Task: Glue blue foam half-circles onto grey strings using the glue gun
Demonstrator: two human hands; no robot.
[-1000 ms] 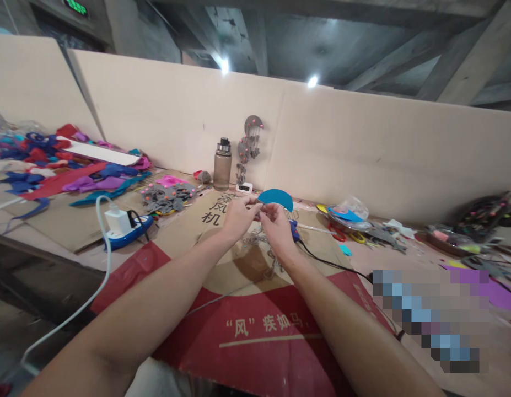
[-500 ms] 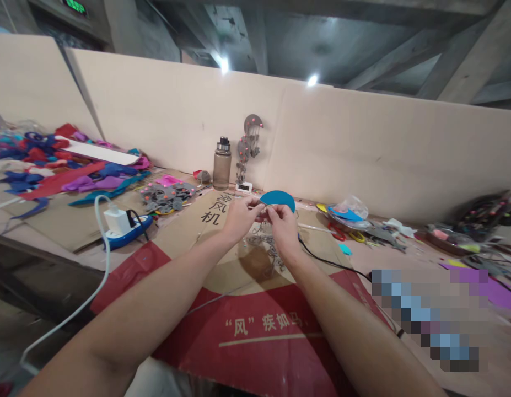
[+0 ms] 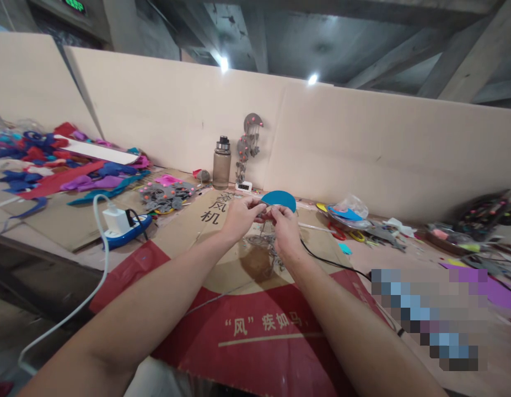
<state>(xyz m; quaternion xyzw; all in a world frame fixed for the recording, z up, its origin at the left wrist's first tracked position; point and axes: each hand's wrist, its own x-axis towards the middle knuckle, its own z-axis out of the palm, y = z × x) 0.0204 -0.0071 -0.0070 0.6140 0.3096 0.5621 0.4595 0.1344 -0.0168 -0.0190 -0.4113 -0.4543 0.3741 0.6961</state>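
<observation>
My left hand (image 3: 240,219) and my right hand (image 3: 286,227) meet over the cardboard, fingertips pinched close together. Between them runs grey string (image 3: 275,258), its loose strands dangling below the fingers in a tangle. The exact bit in the fingertips is small and partly hidden. Just behind the hands is a flat blue disc (image 3: 279,198), its lower edge covered by my fingers. Under both forearms spreads a red and tan cardboard sheet (image 3: 263,353) with printed characters.
A brown bottle (image 3: 221,166) stands by the board wall, beside a hanging grey moon ornament (image 3: 252,125). On the left are a blue power strip (image 3: 133,231), grey pieces with pink beads (image 3: 166,196) and felt scraps (image 3: 90,182). Right of me lie red-handled scissors (image 3: 335,231) and a black cable (image 3: 333,261).
Both hands stay almost in place, with a slight shift of the fingertips. The strands beneath them hang a little differently. Everything else looks the same.
</observation>
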